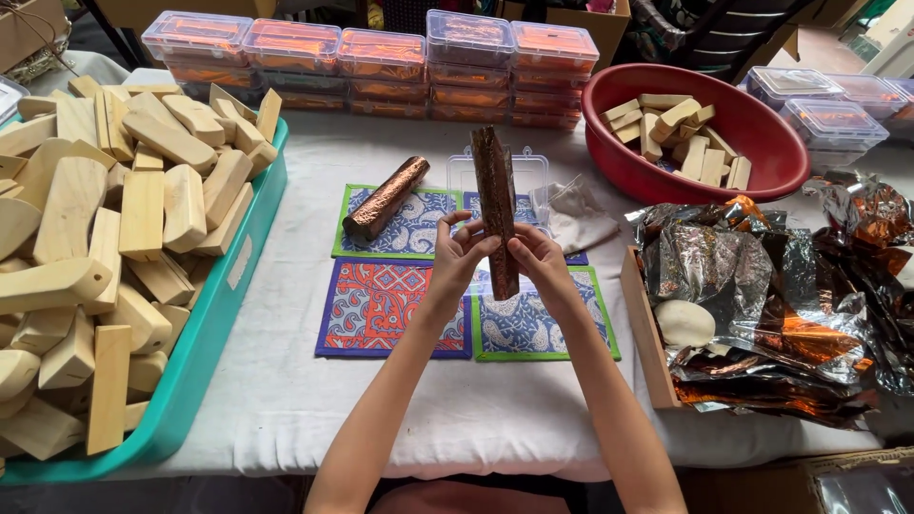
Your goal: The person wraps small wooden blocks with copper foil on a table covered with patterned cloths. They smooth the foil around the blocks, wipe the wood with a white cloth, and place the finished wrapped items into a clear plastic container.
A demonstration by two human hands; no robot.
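Two bare forearms reach up from the frame's bottom edge: left hand [460,249] and right hand [535,255] pinch a foil-wrapped block [496,205], upright above patterned mats [381,306]. It looks stiff, light, with slippery, crinkly foil; best gripped at its lower end. Nearby: another wrapped block [386,197], teal tray [214,319] of wooden blocks [105,238], red bowl [752,143], loose foil sheets [762,295].
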